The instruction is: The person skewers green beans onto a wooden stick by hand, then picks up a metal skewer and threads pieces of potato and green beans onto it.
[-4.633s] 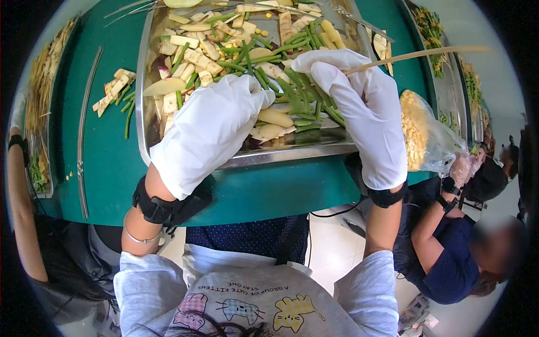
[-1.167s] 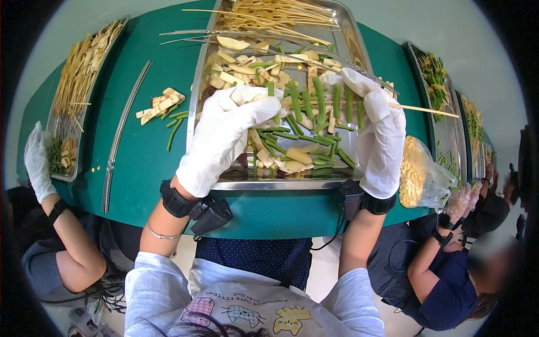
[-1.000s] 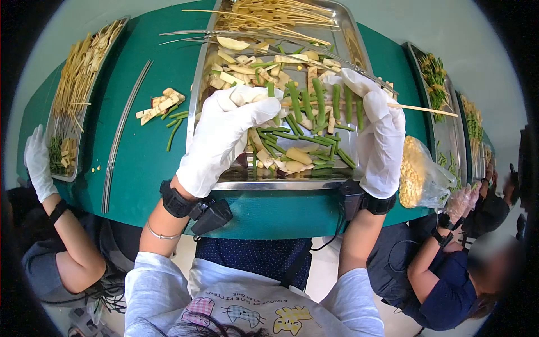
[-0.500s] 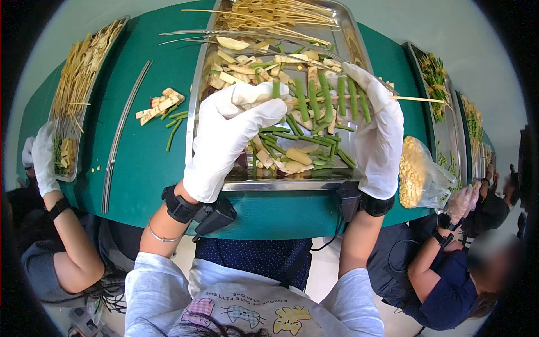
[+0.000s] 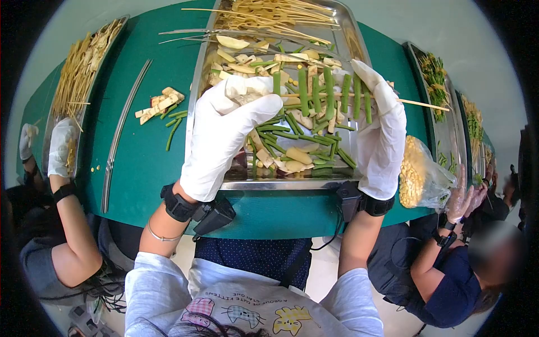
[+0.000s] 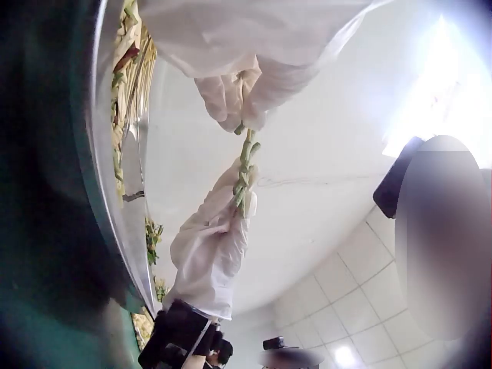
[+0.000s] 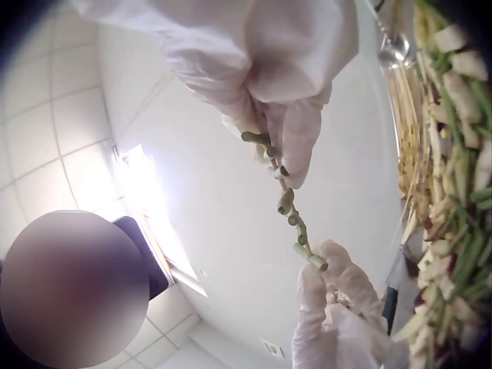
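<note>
A bamboo skewer (image 5: pixel 420 103) is held crosswise over the steel tray, with several cut green bean pieces (image 5: pixel 329 92) threaded across it side by side. In its white glove, my left hand (image 5: pixel 224 137) pinches the left end, at the outermost bean piece, between thumb and forefinger. My gloved right hand (image 5: pixel 383 140) holds the skewer near the right end of the row, and the bare stick runs out past it. From the right wrist view, the bean pieces (image 7: pixel 286 201) line up between both hands. Below, the tray (image 5: pixel 281 184) contains cut beans, eggplant and potato.
Bare bamboo skewers (image 5: pixel 269 14) and metal skewers (image 5: pixel 185 32) lie across the tray's far part. On the green table (image 5: pixel 157 196) are metal rods (image 5: pixel 124 132), a small vegetable pile (image 5: pixel 163 105) and a bag of corn (image 5: pixel 412 174). Other people's gloved hands (image 5: pixel 62 147) work at side trays.
The bean pieces, earlier mostly covered by the right hand, now stand spread along the skewer. Lately the right hand's fingers have moved slightly right and opened a little from the row.
</note>
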`<state>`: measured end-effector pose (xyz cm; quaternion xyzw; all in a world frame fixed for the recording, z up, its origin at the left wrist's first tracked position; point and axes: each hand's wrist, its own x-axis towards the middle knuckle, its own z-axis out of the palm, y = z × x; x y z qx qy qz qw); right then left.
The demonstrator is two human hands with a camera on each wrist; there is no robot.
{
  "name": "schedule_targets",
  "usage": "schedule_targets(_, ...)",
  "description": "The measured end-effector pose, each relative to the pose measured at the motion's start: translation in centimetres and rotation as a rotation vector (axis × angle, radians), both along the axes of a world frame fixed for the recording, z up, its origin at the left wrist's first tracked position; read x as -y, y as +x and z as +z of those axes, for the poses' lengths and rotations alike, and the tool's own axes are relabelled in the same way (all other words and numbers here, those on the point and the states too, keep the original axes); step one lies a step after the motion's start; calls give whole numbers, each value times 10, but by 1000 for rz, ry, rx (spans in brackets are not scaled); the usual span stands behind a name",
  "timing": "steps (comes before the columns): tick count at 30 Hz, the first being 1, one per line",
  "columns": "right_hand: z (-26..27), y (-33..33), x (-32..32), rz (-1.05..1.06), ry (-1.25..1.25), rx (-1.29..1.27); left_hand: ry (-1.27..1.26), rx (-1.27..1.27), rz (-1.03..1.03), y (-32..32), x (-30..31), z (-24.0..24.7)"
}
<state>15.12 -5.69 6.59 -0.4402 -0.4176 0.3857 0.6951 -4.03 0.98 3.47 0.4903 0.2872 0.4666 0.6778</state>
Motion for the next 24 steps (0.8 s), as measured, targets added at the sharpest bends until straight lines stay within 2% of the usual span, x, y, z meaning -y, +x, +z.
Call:
schedule_targets(3, 2, -1, 0, 8, -19, -5, -19, 65, -19, 1, -2, -5)
schedule_targets(9, -3, -1, 0, 3, 16, 23, -18, -31, 29, 2, -4, -8)
schedule_targets(15, -6, 3, 1, 55, 22, 31, -115, 170, -99, 0, -8, -11)
schedule_targets(21, -1, 2, 4, 102, 14, 41, -157, 165, -112, 0, -5, -5)
schedule_targets(24, 0, 2, 3, 99, 7, 38, -94, 144, -109, -1, -6, -8)
